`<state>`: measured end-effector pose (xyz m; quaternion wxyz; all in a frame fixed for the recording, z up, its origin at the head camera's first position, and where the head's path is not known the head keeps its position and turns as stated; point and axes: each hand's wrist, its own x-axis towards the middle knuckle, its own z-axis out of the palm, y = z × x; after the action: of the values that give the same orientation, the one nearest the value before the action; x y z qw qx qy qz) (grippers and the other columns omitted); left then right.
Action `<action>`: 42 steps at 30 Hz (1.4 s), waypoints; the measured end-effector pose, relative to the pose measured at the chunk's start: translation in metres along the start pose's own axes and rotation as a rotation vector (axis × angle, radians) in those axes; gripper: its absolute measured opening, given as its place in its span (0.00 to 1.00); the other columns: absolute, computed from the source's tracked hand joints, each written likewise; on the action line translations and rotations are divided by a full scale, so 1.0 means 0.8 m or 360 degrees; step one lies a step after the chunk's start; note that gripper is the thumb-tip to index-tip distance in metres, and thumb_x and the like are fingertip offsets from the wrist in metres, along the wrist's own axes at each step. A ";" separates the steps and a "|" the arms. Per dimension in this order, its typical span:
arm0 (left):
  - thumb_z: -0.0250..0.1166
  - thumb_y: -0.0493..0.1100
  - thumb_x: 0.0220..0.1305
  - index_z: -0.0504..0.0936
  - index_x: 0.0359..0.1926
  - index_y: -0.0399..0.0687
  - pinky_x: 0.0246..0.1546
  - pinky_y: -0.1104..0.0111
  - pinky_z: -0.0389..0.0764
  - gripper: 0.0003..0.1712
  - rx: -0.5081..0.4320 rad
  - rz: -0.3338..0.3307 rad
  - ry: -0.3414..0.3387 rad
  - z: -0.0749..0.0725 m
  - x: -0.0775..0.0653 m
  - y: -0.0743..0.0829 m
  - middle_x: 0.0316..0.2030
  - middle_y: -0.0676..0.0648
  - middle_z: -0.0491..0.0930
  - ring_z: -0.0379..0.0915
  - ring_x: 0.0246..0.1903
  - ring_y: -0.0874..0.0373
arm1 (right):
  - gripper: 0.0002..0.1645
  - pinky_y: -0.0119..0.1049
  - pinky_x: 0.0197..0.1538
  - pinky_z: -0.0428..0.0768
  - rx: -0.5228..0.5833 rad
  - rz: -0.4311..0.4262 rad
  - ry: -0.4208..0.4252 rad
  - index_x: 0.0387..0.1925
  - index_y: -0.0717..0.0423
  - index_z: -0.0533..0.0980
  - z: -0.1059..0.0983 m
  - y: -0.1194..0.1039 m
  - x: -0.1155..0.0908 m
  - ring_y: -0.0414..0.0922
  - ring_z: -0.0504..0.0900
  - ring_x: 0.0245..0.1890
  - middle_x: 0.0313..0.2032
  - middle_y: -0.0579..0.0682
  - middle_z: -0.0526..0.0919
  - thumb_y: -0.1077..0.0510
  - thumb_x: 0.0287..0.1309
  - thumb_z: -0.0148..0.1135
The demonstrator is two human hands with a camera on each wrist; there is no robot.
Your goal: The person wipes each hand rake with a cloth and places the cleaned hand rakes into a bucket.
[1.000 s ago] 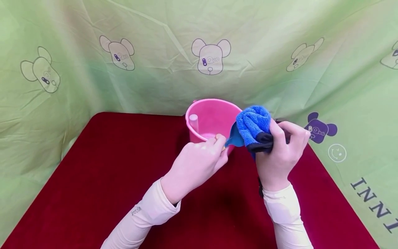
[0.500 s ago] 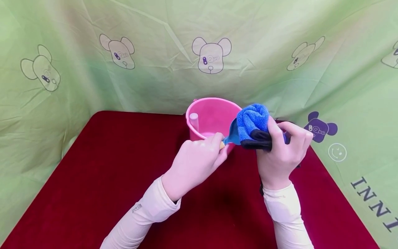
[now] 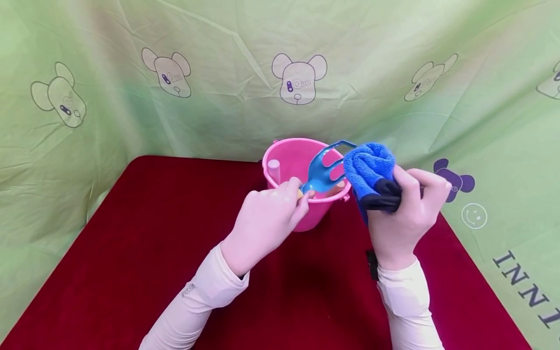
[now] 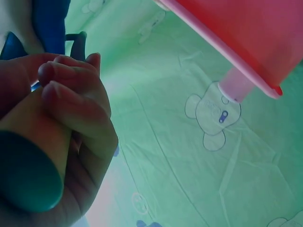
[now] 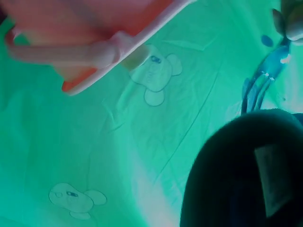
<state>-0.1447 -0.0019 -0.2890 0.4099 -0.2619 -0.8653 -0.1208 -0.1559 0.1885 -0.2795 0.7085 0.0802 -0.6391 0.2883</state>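
My left hand (image 3: 264,223) grips a blue toy garden fork (image 3: 321,176) by its yellowish handle. In the left wrist view the fingers curl round that handle (image 4: 45,123), with its dark green end cap (image 4: 28,175) nearest the camera. My right hand (image 3: 404,218) pinches a folded blue towel (image 3: 369,163) with black edging; the towel covers the tips of the fork's tines. In the right wrist view the towel (image 5: 236,175) looks dark, its pale label showing, and the tines (image 5: 258,90) run down to it. Both hands are above the table, in front of a pink bucket (image 3: 312,214).
Inside the bucket stand a pale pinkish handle (image 3: 274,170) at the left and a tan handle (image 3: 336,188) at the right. A dark red cloth covers the table (image 3: 144,233). Green printed fabric (image 3: 218,112) hangs behind and along both sides.
The towel has slid from the fork's head out to its tine tips, uncovering the blue head. My right hand has moved right, and my left hand slightly left with the fork.
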 end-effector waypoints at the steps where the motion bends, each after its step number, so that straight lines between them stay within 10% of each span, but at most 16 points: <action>1: 0.58 0.52 0.64 0.68 0.20 0.47 0.07 0.73 0.51 0.20 -0.0008 -0.0015 0.0005 -0.001 0.001 -0.001 0.07 0.52 0.65 0.52 0.05 0.62 | 0.10 0.54 0.39 0.68 0.0020 0.0042 -0.0035 0.30 0.63 0.79 -0.002 0.000 0.001 0.63 0.73 0.34 0.30 0.71 0.73 0.64 0.42 0.71; 7: 0.56 0.54 0.66 0.66 0.19 0.48 0.11 0.73 0.45 0.23 -0.0046 -0.0053 0.0013 -0.005 0.002 -0.004 0.08 0.52 0.63 0.50 0.07 0.62 | 0.20 0.46 0.43 0.73 0.0159 0.0156 -0.0287 0.34 0.67 0.77 -0.015 -0.003 0.001 0.61 0.76 0.40 0.34 0.74 0.73 0.63 0.35 0.74; 20: 0.59 0.49 0.62 0.72 0.24 0.48 0.04 0.70 0.65 0.14 -0.0007 0.0108 0.0033 -0.008 0.001 0.012 0.10 0.54 0.70 0.64 0.07 0.61 | 0.09 0.57 0.35 0.68 0.0376 -0.0196 -0.0394 0.34 0.67 0.81 -0.007 -0.024 -0.016 0.63 0.73 0.34 0.30 0.70 0.75 0.69 0.46 0.67; 42: 0.58 0.51 0.64 0.72 0.25 0.47 0.04 0.74 0.61 0.16 0.0071 0.0250 0.0112 -0.004 -0.001 0.019 0.08 0.56 0.66 0.54 0.06 0.65 | 0.06 0.58 0.35 0.64 0.0224 -0.0137 -0.0132 0.31 0.64 0.82 0.001 -0.009 -0.009 0.65 0.70 0.32 0.28 0.69 0.73 0.72 0.48 0.62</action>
<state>-0.1334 0.0091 -0.2879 0.4541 -0.3153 -0.8296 -0.0783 -0.1526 0.1799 -0.2843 0.6857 0.1690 -0.6421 0.2981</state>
